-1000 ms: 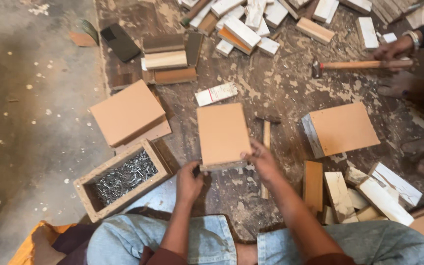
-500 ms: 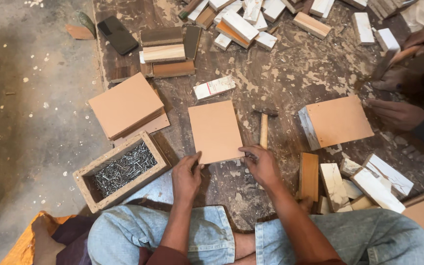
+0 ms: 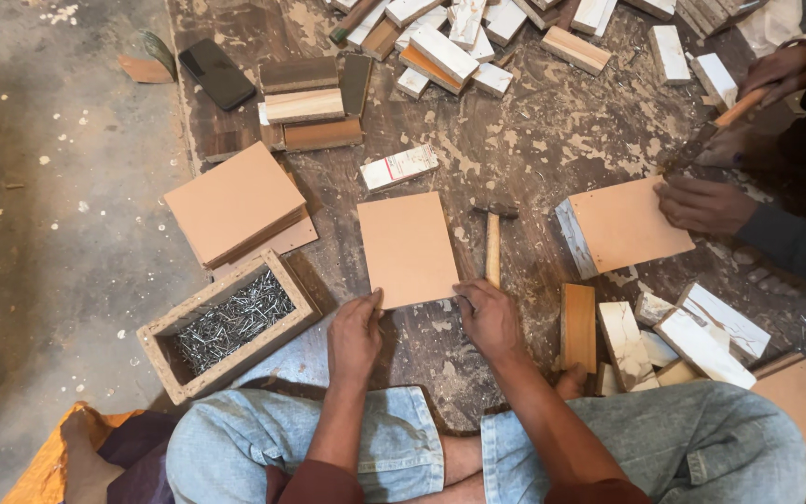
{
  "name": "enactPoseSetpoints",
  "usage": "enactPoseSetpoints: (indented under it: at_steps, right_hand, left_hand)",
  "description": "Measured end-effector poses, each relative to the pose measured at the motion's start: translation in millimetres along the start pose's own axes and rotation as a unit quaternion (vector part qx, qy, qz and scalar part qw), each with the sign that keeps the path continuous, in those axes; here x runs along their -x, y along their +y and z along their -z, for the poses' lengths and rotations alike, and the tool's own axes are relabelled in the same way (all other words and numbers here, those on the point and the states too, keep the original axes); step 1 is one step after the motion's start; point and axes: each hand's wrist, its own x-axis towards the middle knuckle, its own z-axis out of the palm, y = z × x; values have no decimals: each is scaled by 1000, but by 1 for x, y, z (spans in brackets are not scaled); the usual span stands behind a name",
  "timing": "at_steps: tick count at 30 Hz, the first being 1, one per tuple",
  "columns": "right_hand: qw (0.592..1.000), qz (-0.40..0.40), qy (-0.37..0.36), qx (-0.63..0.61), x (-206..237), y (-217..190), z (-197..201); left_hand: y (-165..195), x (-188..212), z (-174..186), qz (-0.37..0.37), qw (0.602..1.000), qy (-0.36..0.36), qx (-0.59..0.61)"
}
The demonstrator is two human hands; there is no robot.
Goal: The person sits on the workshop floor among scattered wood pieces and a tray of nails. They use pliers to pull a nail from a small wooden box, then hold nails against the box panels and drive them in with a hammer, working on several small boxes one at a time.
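Note:
I sit cross-legged at a stained wooden work surface (image 3: 515, 149). A tan rectangular board (image 3: 408, 247) lies flat in front of me. My left hand (image 3: 354, 336) touches its near left corner with the fingertips. My right hand (image 3: 489, 317) rests at its near right corner, fingers on the edge. A hammer (image 3: 493, 245) with a wooden handle lies just right of the board, beside my right hand. Neither hand lifts the board.
A wooden box of nails (image 3: 226, 322) stands at my left. Stacked tan boards (image 3: 233, 203) lie behind it. Several wood blocks (image 3: 664, 327) lie at right and far back. Another person's hands (image 3: 701, 201) hold a board (image 3: 622, 226) and a hammer (image 3: 715, 126). A dark phone (image 3: 216, 73) lies far left.
The board has come down from tilted in my hands to flat on the surface. The other person's hammer has swung from level to angled down over their board.

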Motion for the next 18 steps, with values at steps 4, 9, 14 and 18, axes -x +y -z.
enactPoseSetpoints:
  at_steps: [4,9,14,18]
  right_hand:
    - [999,14,-8,40,3,-3,-3]
    - [998,44,21,36,6,-6,-2]
    - [997,66,31,32,5,-4,-2]
    - [998,52,33,-1,6,-1,-3]
  left_hand:
    - [-1,1,-5,29,998,-32,-42]
    - [2,1,-4,33,998,-18,-45]
    - [14,5,12,-6,999,16,-36]
    - [7,-7,54,35,993,84,-81]
